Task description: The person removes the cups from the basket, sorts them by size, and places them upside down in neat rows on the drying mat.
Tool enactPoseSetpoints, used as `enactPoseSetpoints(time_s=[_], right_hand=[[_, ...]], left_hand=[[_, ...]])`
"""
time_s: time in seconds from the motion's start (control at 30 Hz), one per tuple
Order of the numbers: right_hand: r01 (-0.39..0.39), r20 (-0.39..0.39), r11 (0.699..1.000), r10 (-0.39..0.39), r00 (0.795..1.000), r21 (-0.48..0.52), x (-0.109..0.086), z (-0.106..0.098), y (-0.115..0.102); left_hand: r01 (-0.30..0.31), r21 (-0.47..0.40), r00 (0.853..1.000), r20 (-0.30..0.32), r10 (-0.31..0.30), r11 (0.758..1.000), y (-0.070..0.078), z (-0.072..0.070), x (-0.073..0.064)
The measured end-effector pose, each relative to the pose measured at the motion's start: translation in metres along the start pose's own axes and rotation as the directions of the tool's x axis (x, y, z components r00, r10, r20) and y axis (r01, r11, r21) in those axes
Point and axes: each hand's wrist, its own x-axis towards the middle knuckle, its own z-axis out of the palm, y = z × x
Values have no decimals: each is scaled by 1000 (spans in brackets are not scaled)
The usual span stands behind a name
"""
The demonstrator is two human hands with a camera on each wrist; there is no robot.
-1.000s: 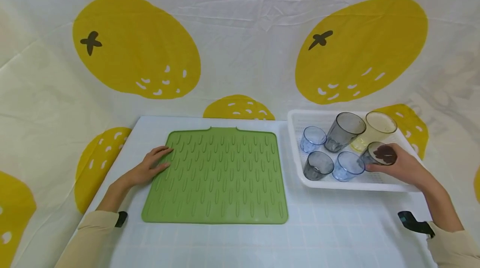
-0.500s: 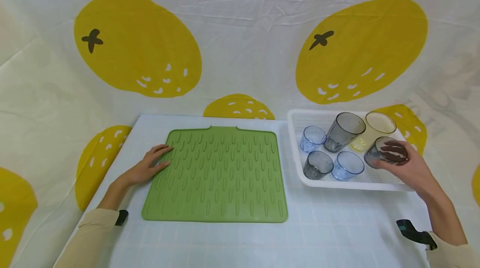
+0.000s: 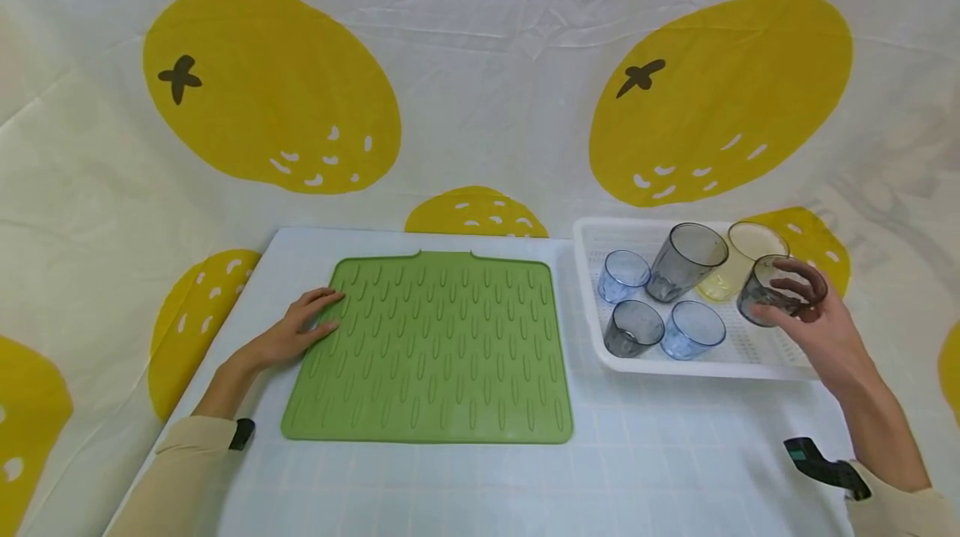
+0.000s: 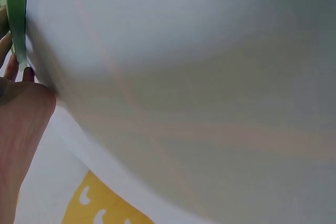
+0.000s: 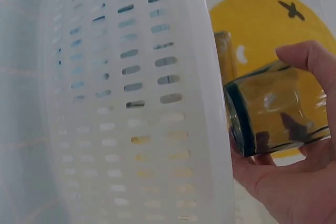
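My right hand (image 3: 821, 320) grips a smoky grey glass (image 3: 767, 291) above the right part of a white perforated basket (image 3: 720, 365). In the right wrist view the thumb and fingers wrap round this glass (image 5: 278, 106), which is tilted beside the basket wall (image 5: 210, 129). Still standing in the basket are a tall grey glass (image 3: 678, 266), a yellow glass (image 3: 723, 278), a short grey glass (image 3: 632, 330) and two blue glasses, one in front (image 3: 693, 333) and one behind (image 3: 622, 277). My left hand (image 3: 296, 328) rests with relaxed fingers on the left edge of a green ridged mat (image 3: 435, 353).
A white table (image 3: 450, 487) bears the mat and the basket. Behind it hangs a pale cloth (image 3: 480, 103) printed with large yellow fruit shapes. The basket stands to the right of the mat, with a strip of table between them.
My right hand has lifted the grey glass up and to the right, away from the front blue glass. The left hand stays on the mat's edge.
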Motion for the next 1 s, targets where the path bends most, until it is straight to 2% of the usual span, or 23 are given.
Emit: enactPoseSetpoints(time_s=[0.27, 0.6, 0.67, 0.83, 1.0], right_hand=[[67, 24, 990, -71, 997, 125, -1, 9, -16], [74, 42, 988, -81, 996, 135, -3, 21, -37], [84, 49, 980, -94, 994, 179, -2, 24, -40], [117, 82, 939, -151, 985, 323, 0, 34, -46], [149, 104, 936, -191, 976, 319, -1, 46, -52]], left_hand=[[-6, 2, 1000, -8, 6, 1000, 0, -1, 0], [7, -26, 1000, 3, -6, 1000, 2, -1, 0], [2, -21, 1000, 2, -2, 1000, 1, -1, 0], [-19, -1, 1000, -5, 19, 1000, 0, -1, 2], [-25, 7, 1000, -7, 25, 1000, 1, 0, 1]])
